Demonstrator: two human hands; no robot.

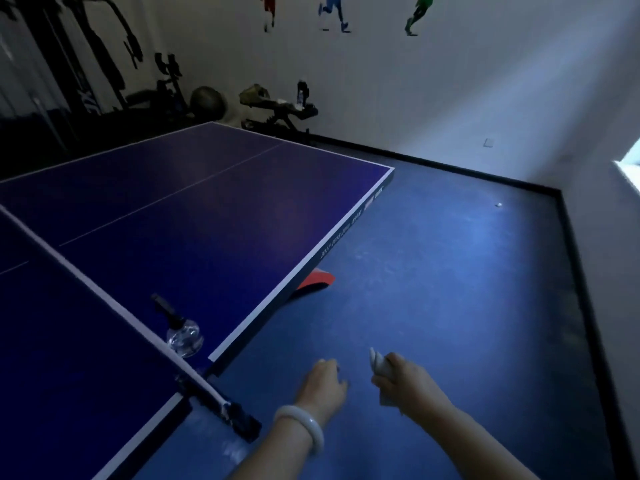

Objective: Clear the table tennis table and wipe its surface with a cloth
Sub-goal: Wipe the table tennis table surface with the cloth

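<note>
The blue table tennis table (194, 209) fills the left of the view, its net (86, 282) running diagonally. A clear plastic water bottle (183, 336) stands on the table beside the net, close to the near side edge. My right hand (398, 377) hovers over the floor right of the table and grips a small white folded cloth (378, 362). My left hand (325, 379), a pale bangle on its wrist, hangs beside it with loosely curled fingers; something small may sit at its fingertips, too blurred to tell.
A red table base (317, 280) shows under the table edge. A white ball (499, 205) lies on the blue floor near the right wall. Gym equipment, a grey exercise ball (207, 102) and a bench with a bottle stand along the far wall.
</note>
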